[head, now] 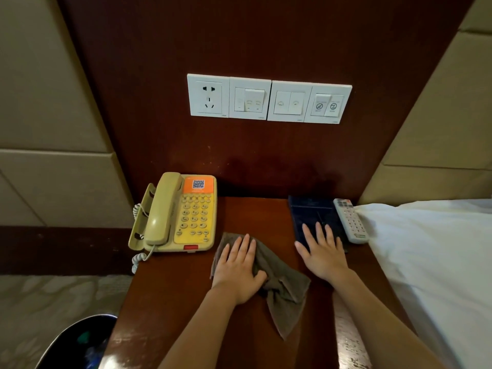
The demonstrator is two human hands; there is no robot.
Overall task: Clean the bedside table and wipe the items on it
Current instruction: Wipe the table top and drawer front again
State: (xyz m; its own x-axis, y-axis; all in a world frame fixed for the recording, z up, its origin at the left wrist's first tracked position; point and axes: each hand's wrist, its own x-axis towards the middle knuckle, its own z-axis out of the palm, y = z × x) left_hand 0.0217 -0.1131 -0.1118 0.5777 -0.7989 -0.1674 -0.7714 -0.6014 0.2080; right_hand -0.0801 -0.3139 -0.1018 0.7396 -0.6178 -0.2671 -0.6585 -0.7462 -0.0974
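My left hand (238, 265) lies flat, fingers straight, pressing a brown cloth (282, 283) onto the dark wooden bedside table (253, 214). My right hand (323, 253) rests flat, fingers spread, on the near end of a dark blue folder (311, 211) at the table's right side. A white remote control (351, 221) lies just right of the folder. A beige and yellow telephone (175, 214) stands at the table's left, its handset in the cradle and its coiled cord hanging off the left edge.
A white panel of a socket and switches (269, 98) is set in the wooden wall above the table. A white bed (431, 249) borders the table on the right. A dark bin (80, 342) stands on the carpet at lower left.
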